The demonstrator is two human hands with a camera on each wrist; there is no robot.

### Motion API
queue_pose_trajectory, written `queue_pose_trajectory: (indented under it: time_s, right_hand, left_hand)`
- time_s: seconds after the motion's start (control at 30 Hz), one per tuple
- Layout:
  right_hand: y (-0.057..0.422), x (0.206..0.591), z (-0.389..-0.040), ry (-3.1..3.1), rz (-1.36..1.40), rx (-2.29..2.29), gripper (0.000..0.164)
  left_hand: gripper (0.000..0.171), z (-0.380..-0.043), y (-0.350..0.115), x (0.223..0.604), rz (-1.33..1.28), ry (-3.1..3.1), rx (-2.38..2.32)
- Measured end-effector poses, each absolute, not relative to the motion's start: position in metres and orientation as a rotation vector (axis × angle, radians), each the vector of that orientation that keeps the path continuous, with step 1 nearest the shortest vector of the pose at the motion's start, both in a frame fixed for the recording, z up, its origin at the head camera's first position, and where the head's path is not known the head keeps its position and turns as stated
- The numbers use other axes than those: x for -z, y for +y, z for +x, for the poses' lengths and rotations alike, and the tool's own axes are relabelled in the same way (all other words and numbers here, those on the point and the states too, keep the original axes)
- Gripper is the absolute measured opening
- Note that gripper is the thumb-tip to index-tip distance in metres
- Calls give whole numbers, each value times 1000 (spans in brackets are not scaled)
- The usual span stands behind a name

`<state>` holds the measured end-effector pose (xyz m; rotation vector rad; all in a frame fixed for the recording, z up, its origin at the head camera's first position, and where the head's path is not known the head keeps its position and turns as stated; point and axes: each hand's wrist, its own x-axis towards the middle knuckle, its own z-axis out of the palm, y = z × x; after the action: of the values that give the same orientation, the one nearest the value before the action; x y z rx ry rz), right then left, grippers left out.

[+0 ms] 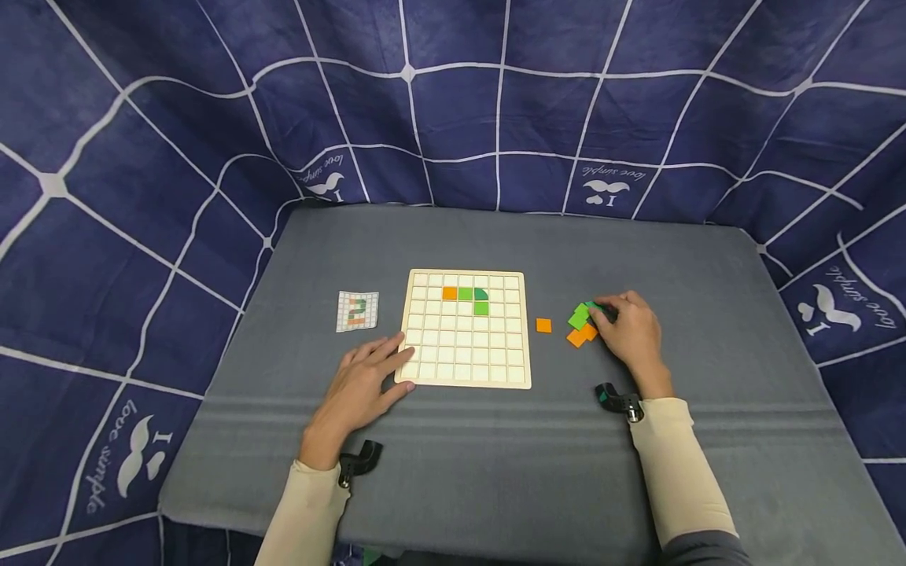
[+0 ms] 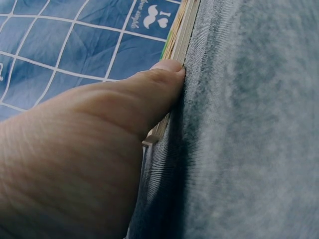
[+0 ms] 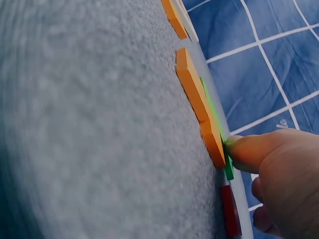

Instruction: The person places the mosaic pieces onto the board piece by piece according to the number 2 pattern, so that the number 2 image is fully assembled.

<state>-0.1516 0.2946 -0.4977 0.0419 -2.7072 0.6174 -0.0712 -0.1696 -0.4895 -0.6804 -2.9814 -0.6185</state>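
green tile (image 3: 229, 170) meets the right hand (image 1: 632, 332), grip unclear; spread left hand (image 1: 362, 387) touches board (image 1: 463, 342).

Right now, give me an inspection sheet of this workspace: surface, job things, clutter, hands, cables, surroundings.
Surface: grey cloth-covered table, faint creases near the front.
Job's things: grid board bearing four tiles, one orange, three green; pattern card to its left; lone orange tile to its right, then a green and orange tile cluster; red piece by the cluster in right wrist view.
Clutter: nothing seen.
Hands: left hand touches the board's near left corner; right hand touches the cluster, grip unclear.
Cables: nothing seen.
Surroundings: blue curtain with white grid lines.
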Motion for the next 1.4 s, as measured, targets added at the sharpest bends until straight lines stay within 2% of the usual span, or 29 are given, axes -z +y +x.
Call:
queue_pose_trajectory:
  time_s: [0.6,0.97,1.4]
  right_hand:
    - [309,495,-158,-2778,62,-654,25]
    - [308,495,-166,-2818,99,-609,32]
    - [305,494,-170,-2756,166,-606,26]
  left_hand:
    - [61,-74,-167,485,-693,-2993,588]
    - [61,-72,-169,487,-680,-2990,604]
    - [61,-72,-170,489,-684,-2986,592]
